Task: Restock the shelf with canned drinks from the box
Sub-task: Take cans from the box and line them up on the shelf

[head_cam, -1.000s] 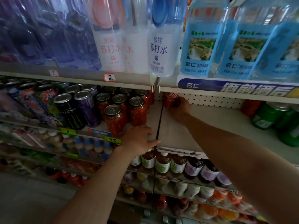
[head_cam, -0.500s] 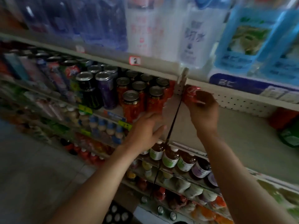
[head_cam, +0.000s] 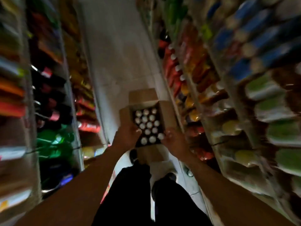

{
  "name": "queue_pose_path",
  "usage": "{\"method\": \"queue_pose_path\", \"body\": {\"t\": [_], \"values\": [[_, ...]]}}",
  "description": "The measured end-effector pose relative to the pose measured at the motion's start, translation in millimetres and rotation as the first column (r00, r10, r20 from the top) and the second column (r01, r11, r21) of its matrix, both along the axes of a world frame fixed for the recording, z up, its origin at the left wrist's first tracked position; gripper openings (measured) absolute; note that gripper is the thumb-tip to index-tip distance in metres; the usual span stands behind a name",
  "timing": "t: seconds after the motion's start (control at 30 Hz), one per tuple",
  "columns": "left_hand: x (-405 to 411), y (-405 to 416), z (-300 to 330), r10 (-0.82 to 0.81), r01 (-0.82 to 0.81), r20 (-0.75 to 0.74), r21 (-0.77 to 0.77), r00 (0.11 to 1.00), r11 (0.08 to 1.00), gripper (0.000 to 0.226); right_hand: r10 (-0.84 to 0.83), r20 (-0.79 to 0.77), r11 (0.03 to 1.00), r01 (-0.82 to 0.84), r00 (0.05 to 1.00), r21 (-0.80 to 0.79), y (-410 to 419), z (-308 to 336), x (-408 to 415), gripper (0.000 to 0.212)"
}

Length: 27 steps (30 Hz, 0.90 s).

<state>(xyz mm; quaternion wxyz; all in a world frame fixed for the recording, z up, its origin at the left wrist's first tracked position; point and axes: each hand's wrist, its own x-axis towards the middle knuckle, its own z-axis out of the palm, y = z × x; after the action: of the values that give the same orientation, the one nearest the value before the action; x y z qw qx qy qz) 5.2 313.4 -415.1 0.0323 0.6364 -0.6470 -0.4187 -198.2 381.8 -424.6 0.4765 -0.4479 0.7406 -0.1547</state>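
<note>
The long stocked shelves (head_cam: 244, 88) run down both sides of the pale aisle floor (head_cam: 114, 54), blurred streaks of colour, with the right-hand run close beside the person's right arm, so a can lifted out would need only a short swing across to it. Between the two hands, straight below the camera, the open brown cardboard box (head_cam: 167, 115) sits on that floor with its flaps folded outward, which leaves the whole top free for reaching in from above. Inside it the silver-topped canned drinks (head_cam: 147, 123) stand upright in tight rows, and they fill most of the box, so by that measure much of the restocking is yet to do. The left hand (head_cam: 126, 136) is at the box's near left edge, its fingers curled down over the outer cans; whether it already grasps one cannot be told through the blur. The right hand (head_cam: 175, 139) lies at the near right corner, fingers bent toward a can there, and its grip is equally unreadable. Both seem placed to take one can each.
</note>
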Motion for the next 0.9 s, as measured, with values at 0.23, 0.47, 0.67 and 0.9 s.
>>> {"method": "queue_pose_path", "body": {"t": [0.23,0.47,0.67,0.9], "values": [[78,17,-205,0.075,-0.099,0.129,0.189,0.989,0.977,0.013,0.138,-0.028,0.975,-0.131,0.990,0.181,-33,-260,71,0.053],[88,0,-339,0.094,-0.099,0.036,0.210,0.995,0.973,0.010,0.414,-0.226,0.909,-0.384,0.882,0.163,-92,-451,121,0.091],[97,0,-381,0.219,-0.212,-0.019,0.185,0.975,0.960,0.019,0.423,-0.237,0.905,-0.420,0.875,0.066,-104,-507,127,0.063],[91,-6,-339,0.273,-0.253,-0.096,0.180,0.957,0.951,0.038,0.041,-0.066,0.998,-0.044,0.997,-0.047,-89,-409,89,0.044]]}}
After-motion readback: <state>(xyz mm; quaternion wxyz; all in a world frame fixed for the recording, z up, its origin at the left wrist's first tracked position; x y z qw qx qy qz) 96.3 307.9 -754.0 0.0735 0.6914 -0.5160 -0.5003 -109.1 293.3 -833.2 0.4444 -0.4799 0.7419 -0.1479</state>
